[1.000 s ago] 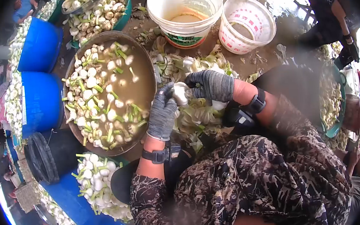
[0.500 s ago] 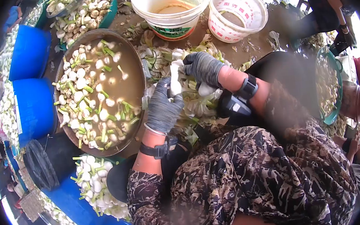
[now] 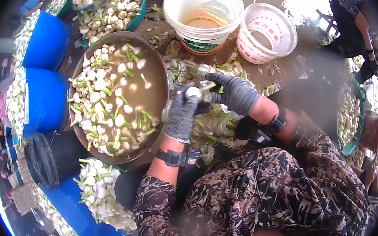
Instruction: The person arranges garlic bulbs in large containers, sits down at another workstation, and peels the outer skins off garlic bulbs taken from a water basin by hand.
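The left forearm and right forearm angle inward from the near side. The gloved left hand points far, its fingers grasping a garlic bulb above the peelings. The gloved right hand reaches in from the right, fingers curled about the stem; whether they pinch it, I cannot tell. The bulb's round end faces left, the stem right, its long axis nearly crosswise. A white bucket stands beyond.

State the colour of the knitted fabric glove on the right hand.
The knitted fabric glove on the right hand is streaky grey, seen in the head view.
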A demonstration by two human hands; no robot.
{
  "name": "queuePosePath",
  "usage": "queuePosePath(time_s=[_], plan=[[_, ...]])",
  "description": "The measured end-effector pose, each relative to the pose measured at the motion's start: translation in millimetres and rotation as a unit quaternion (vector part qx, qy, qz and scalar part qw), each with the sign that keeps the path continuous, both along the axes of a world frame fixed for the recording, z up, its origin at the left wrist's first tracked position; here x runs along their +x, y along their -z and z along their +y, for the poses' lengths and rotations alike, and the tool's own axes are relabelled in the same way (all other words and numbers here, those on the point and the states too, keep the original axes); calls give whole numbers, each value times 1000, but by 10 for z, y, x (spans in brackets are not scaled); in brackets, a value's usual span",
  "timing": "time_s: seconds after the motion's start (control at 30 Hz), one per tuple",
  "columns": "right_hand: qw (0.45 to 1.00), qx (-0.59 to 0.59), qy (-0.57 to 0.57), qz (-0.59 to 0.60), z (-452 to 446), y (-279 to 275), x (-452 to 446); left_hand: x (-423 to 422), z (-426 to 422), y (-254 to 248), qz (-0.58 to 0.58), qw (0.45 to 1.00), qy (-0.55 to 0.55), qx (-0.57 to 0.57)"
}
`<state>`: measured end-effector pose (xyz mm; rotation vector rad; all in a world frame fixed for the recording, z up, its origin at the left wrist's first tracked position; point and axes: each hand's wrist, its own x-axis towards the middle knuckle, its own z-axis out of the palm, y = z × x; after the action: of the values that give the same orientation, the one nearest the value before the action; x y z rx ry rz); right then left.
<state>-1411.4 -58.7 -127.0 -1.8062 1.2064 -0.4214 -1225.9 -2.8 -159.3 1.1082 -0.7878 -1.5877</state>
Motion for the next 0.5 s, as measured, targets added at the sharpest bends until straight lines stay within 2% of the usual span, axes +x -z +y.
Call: queuePosePath(time_s=[0.03,0.1,0.17,0.23,0.27,0.33,0.37,0.43,0.5], plan=[[988,60,28,-141,-13,-9,11,-52,-1,-28,-14,999,29,-3],[993,-34,24,-109,-156,68,-20,-100,10,-60,16,998,59,34],[980,-129,123,-90,-468,63,-245,-84,62,-26,82,995,17,55],[957,-216,185,-62,-1123,153,-827,13,90,-77,54,998,-5,34],[946,-252,204,-26,-1483,229,-1161,73,108,-71,51,998,-15,31],[882,-256,335,212,-1855,25,-1302,208,139,-70,69,995,-59,39],[845,-199,383,316,-1936,-125,-1299,248,173,-97,76,992,-91,41],[815,-354,322,326,-1915,-13,-1083,335,229,-140,58,991,-113,40],[876,-397,226,156,-1721,-137,-368,440,305,-91,67,990,-120,-1]])
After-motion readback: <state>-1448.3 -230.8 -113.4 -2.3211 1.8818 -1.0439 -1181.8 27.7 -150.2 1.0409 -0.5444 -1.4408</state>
